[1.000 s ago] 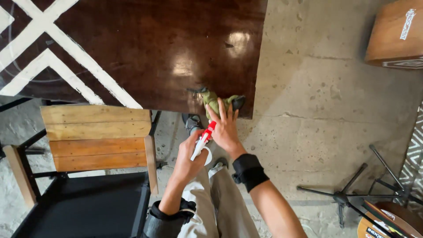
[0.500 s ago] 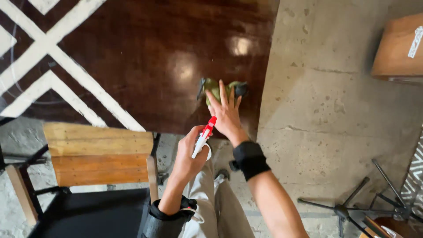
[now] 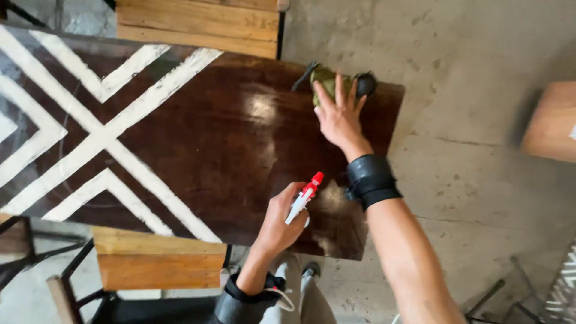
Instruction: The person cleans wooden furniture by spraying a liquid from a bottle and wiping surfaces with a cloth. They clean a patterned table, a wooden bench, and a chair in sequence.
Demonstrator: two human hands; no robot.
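Cloth [image 3: 329, 78] at table [image 3: 198, 150] far corner, pinned flat under right hand [image 3: 338, 114], fingers spread wide. Left hand [image 3: 282, 219] near table's front edge, gripping spray bottle [image 3: 303, 198], red nozzle up. Best kept: even palm pressure, overlapping strokes, full reach to edges. Tan box [image 3: 549, 123] right of table, label unreadable.

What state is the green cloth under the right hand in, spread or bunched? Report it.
Bunched. The crumpled olive-green cloth sits in a lump under the right hand at the dark wooden table's far edge, not spread flat.
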